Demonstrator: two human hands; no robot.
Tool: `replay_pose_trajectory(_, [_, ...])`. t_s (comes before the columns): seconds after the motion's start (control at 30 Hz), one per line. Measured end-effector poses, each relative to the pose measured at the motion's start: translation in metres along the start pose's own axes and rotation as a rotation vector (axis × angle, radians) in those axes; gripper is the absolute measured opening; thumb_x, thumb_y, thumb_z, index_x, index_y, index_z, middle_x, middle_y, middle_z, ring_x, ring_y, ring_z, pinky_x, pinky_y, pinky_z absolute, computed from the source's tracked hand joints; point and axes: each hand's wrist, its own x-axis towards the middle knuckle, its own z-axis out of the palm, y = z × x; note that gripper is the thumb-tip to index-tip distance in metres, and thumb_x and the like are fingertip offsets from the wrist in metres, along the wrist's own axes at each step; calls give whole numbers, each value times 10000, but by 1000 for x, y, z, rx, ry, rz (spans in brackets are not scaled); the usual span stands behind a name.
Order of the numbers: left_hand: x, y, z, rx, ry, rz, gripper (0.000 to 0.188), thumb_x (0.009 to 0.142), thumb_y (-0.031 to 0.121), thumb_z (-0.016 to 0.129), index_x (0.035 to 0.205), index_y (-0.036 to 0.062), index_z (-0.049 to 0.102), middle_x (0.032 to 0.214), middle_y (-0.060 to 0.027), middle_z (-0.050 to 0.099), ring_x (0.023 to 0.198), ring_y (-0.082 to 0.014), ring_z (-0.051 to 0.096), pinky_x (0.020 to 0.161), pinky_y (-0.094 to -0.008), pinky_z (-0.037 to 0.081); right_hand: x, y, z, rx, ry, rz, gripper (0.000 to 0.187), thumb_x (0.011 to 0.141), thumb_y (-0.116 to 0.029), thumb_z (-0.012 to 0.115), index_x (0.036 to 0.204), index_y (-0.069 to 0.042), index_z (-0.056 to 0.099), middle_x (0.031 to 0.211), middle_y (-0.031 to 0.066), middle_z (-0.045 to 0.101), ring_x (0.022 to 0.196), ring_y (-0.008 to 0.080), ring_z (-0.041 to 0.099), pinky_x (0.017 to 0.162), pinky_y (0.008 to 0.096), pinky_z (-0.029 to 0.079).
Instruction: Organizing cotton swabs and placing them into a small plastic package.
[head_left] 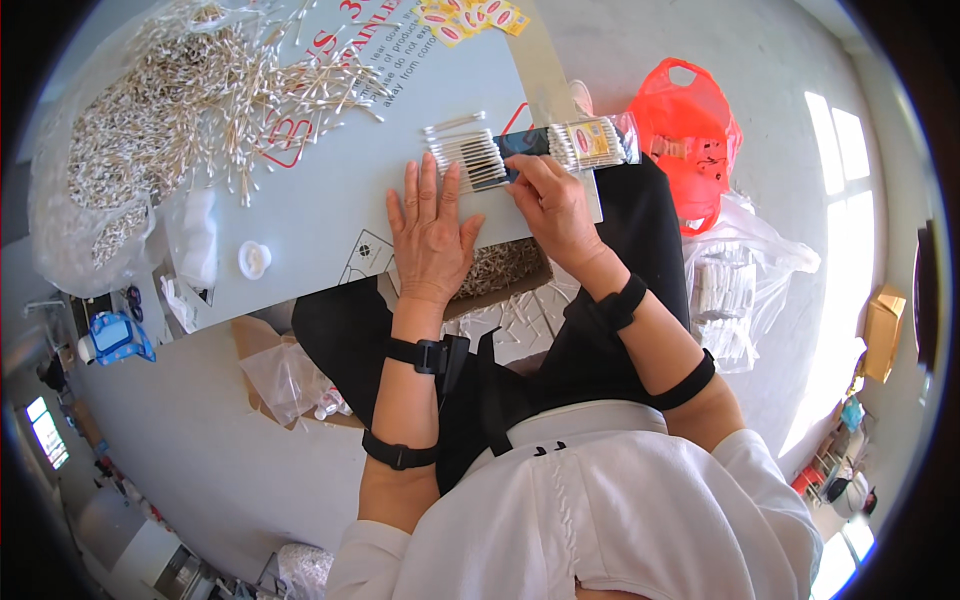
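My left hand point(433, 240) lies flat on the table, its fingers stretched out and a little apart. Its fingertips reach the left end of a neat row of cotton swabs point(468, 158) laid side by side on a dark strip point(527, 142). Just right of that row, my right hand point(556, 208) has its fingers curled and pressed together at the strip; whatever they pinch is hidden. Farther right, at the table's edge, a clear packet of cotton swabs point(590, 145) bears a yellow label. Loose swabs point(455, 123) lie beyond the row.
A big heap of cotton swabs point(165, 105) spills from a clear bag on the left. Yellow labels point(470, 20) lie at the far edge. A white spool-like piece point(254, 260) sits near the front. Below the table is a box of swabs point(505, 272); a red bag point(690, 130) stands right.
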Motion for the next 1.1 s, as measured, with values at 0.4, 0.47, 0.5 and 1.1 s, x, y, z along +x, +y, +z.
replay_pose_trajectory(0.4, [-1,1,1,14,-3,5,676,879,343,640,1470,130,388,1559,-120,289,1444,-332,246,1155,-571,156,14,12,11,-257,-27,-155,147,794,-54,699,939,-74,683,847,81,602,725,297,635,621,384,512])
replay_pose_trajectory(0.47, [-1,1,1,15,3,6,676,875,341,646,1464,124,396,1556,-121,294,1442,-335,250,1154,-573,157,14,16,12,-268,-16,-206,144,790,-45,701,931,-69,683,843,80,603,724,293,638,614,380,514])
replay_pose_trajectory(0.5, [-1,2,1,14,4,7,673,874,336,649,1459,118,401,1552,-127,298,1440,-337,253,1152,-575,158,14,17,12,-279,-3,-256,142,786,-36,703,924,-65,683,840,79,604,723,289,640,606,377,516])
replay_pose_trajectory(1.1, [6,5,-4,-46,-63,56,817,872,429,626,1512,70,267,1584,-117,234,1467,-287,209,1175,-529,126,4,6,-2,-156,9,-75,110,775,-43,682,885,-55,682,820,103,614,724,329,639,637,392,521])
